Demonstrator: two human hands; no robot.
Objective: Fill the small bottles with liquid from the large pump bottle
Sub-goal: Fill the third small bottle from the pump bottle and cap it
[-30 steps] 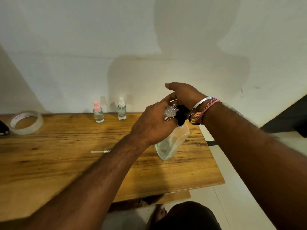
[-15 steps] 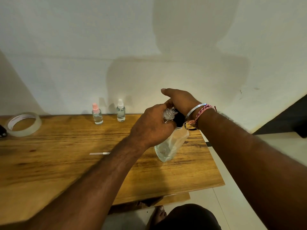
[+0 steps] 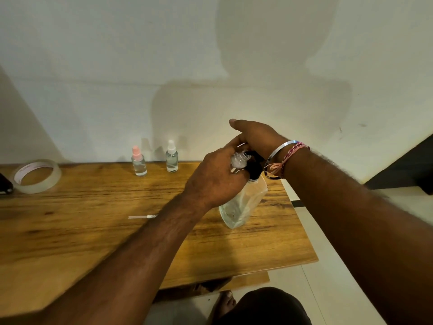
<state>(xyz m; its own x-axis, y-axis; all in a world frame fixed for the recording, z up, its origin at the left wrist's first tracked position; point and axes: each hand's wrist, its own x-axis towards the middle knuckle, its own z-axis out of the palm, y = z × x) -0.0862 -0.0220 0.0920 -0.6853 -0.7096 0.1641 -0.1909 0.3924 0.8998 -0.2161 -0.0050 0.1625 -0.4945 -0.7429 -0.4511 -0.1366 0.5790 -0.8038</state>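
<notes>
The large clear pump bottle (image 3: 243,205) with a black pump head (image 3: 254,168) stands tilted on the wooden table (image 3: 93,231) near its right side. My left hand (image 3: 215,181) grips a small clear open bottle (image 3: 239,160), holding its mouth against the pump's nozzle. My right hand (image 3: 255,137) rests on top of the pump head with its fingers stretched out to the left. Two more small bottles stand by the wall, one with a pink cap (image 3: 138,161) and one with a white cap (image 3: 171,158), both holding clear liquid.
A roll of clear tape (image 3: 35,175) lies at the table's far left beside a dark object (image 3: 3,184) at the frame edge. A thin white tube (image 3: 141,216) lies mid-table. The table's right edge drops to a tiled floor; my foot (image 3: 225,301) shows below.
My right hand dipped onto the pump head half a second ago and has risen again. My left hand kept the small bottle at the nozzle throughout.
</notes>
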